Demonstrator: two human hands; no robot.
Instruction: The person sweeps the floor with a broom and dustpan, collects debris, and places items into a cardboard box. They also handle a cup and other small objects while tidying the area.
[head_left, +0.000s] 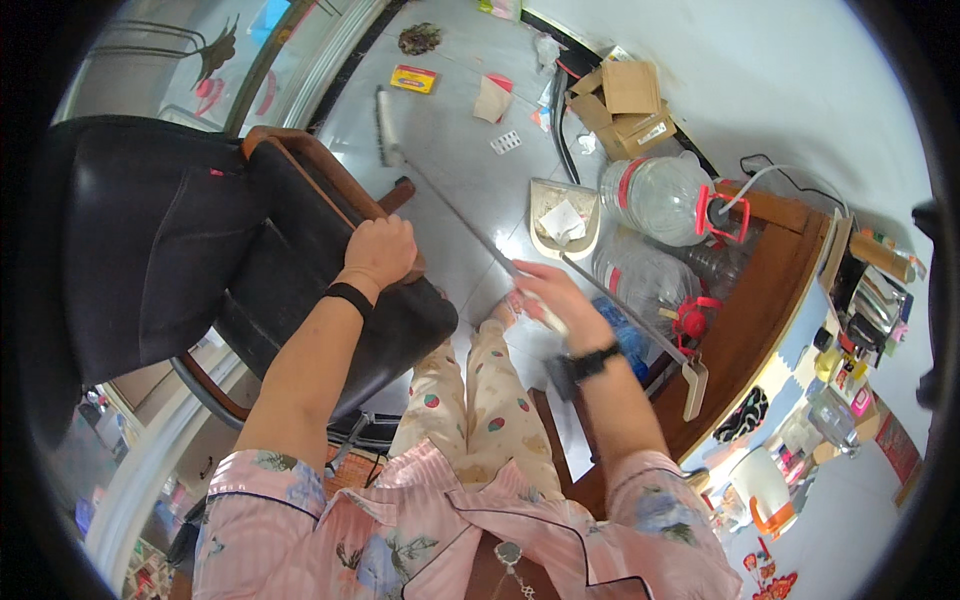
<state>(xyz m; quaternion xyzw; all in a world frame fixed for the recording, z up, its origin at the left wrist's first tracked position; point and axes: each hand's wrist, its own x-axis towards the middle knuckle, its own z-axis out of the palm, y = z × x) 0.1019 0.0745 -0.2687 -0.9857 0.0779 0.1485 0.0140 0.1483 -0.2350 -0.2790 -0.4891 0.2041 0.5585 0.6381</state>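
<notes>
My left hand (381, 250) is closed around the brown armrest (319, 169) of a black office chair (187, 247) on the left. In my right hand (559, 304) is the handle of a long broom (465, 221); hand and grip are slightly blurred. The broom's head (386, 127) rests on the grey tiled floor beyond the chair, bristles facing left. A long-handled dustpan (566, 184) lies right of the broom, with crumpled white paper (562, 223) in it. Its handle (626, 311) runs towards the desk, ending in a pale grip.
Large clear water bottles (660, 199) stand by the brown desk (750, 322), which is cluttered on top. Cardboard boxes (630, 105) lean against the wall. On the floor lie a yellow box (413, 79), a blister pack (506, 142), a paper piece (491, 101) and a dark clump of debris (420, 39).
</notes>
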